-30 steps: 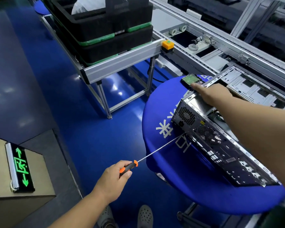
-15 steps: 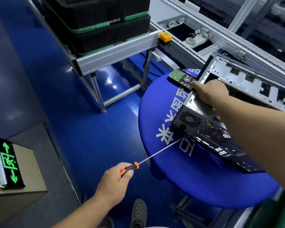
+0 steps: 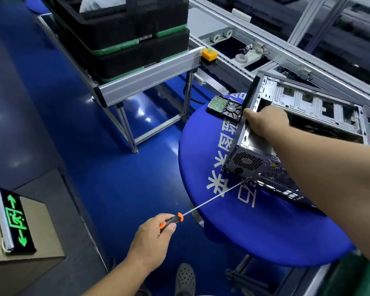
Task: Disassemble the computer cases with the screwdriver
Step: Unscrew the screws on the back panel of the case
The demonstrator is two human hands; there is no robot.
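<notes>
The computer case (image 3: 265,165) is lying on the round blue-covered desk (image 3: 254,227), its long axis running from its vented rear panel, nearest the person, away toward the conveyor frame (image 3: 286,52). The rear panel is facing the person's left side, and the case is sitting tilted, open side up. The right hand (image 3: 265,121) is gripping the case's upper edge, fingers curled over the rim, steadying it. The left hand (image 3: 152,233) is wrapped around the orange-and-black handle of the screwdriver (image 3: 212,199), well out from the case over the blue floor. The screwdriver's long thin shaft is pointing up and to the right, its tip meeting the lower edge of the rear panel. Just beyond the case's far left corner, a hard drive (image 3: 218,104) and a black fan (image 3: 233,110) are lying on the desk.
</notes>
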